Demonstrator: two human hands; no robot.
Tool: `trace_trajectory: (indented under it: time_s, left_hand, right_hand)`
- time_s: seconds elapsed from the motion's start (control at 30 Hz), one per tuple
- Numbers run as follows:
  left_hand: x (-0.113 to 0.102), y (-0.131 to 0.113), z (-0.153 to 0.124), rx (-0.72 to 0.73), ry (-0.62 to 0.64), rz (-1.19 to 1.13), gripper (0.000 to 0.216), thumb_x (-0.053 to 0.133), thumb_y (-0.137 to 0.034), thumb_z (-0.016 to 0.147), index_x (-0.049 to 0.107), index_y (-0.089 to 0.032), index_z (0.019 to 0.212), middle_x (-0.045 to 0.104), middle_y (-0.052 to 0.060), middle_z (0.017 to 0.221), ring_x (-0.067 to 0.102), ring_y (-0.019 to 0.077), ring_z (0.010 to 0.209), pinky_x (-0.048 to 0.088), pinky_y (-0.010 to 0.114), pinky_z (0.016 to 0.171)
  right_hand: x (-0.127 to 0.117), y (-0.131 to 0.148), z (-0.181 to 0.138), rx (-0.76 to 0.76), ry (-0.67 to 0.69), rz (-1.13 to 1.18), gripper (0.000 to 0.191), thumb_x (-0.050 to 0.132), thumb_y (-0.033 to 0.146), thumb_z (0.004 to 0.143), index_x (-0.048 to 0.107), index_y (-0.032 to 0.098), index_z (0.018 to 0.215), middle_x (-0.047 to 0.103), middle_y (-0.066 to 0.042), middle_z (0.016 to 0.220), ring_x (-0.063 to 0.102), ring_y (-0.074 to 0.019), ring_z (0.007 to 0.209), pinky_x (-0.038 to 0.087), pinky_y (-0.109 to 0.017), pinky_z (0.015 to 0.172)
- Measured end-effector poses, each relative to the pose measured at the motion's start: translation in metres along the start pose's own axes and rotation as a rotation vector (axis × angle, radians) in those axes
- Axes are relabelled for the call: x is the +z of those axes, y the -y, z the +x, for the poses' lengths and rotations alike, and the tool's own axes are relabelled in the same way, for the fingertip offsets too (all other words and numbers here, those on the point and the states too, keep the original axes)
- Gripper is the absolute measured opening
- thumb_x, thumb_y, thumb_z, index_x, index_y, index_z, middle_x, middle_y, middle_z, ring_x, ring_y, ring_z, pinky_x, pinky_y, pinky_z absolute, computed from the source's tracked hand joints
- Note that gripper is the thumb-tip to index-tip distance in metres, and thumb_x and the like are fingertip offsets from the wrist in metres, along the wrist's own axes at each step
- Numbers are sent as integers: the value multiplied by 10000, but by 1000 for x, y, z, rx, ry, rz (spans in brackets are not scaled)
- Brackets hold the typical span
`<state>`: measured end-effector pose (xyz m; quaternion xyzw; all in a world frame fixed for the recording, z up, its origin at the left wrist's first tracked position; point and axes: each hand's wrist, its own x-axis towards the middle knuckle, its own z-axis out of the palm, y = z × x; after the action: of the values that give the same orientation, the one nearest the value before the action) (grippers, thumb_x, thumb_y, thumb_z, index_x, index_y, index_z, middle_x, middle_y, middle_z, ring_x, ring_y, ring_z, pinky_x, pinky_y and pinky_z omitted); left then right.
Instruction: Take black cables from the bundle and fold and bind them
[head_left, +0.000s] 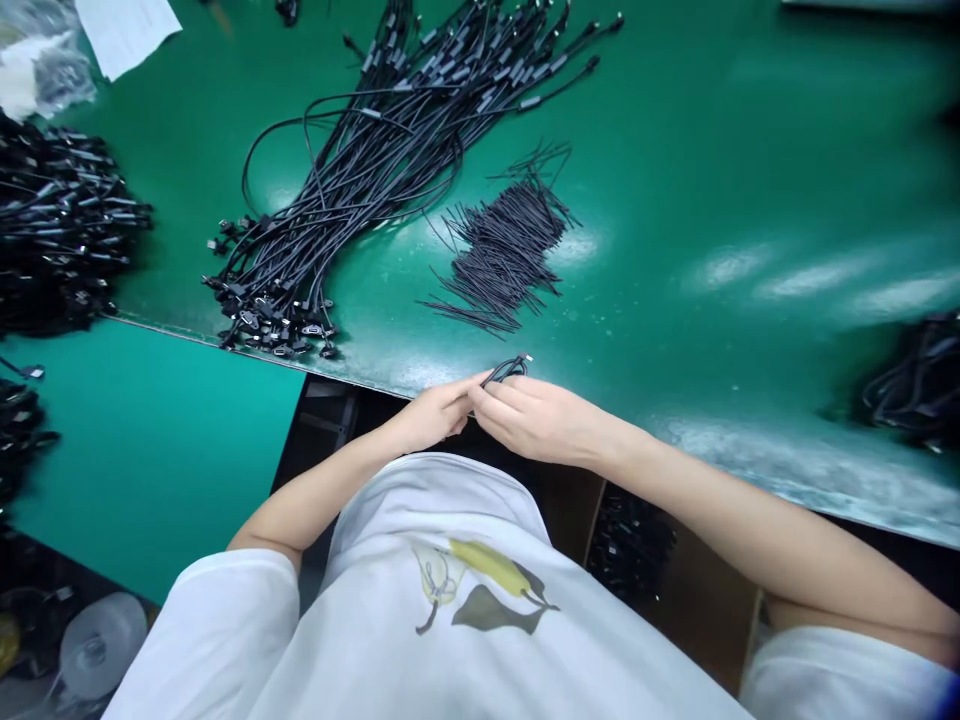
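Thin black cable [511,369], looped into a small coil, shiny light tip [529,357] showing. Tip points far-right; coil's long axis slants near-left to far-right. Located at worktop [705,340] near edge, between left hand [433,414] and right hand [534,415], each grip closed, fingers pinching coil.

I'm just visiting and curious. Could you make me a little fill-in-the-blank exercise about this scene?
1. The left hand and right hand hold a looped cable coloured ____.
2. A pile of thin pieces lies on a tabletop coloured ____.
3. The person's shirt is mostly ____.
4. A paper sheet lies toward the picture's upper ____ corner.

Missing words: black; green; white; left.
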<state>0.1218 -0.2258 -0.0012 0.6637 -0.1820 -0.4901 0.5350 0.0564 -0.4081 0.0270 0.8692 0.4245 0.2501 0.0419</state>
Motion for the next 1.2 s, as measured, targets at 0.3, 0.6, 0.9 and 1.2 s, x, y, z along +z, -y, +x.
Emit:
trace_trajectory:
  time_s: [0.3,0.6,0.9,1.2]
  left_hand:
    - [1,1,-5,-108,147,-330,611,687,-544,778,639,-98,1193,394,-68,580,362,65,517,290,191,479]
    - [9,11,-6,-148,123,-433,676,718,-490,767,545,-146,1324,412,-78,641,368,55,514,258,189,479]
    - [22,0,-3,27,-157,-452,321,565,-262,844,678,-139,1118,569,-4,716,522,111,713,421,241,726]
    - [9,-3,-13,491,-246,23,247,594,-337,893,772,-226,764,565,64,955,517,197,978,404,340,954]
  right_hand:
    - [-15,1,6,-154,97,-10,224,454,114,972,667,110,904,668,-84,887,581,-184,763,442,-347,729]
    - [-19,20,10,23,296,1,318,390,28,918,657,142,787,560,-95,705,450,-213,658,302,-368,594]
    - [-3,17,6,502,242,252,267,428,141,938,586,165,724,564,-57,619,444,-164,552,246,-333,563]
    - [0,12,-4,1093,4,968,336,467,369,978,574,187,716,569,11,654,522,-130,617,354,-252,596]
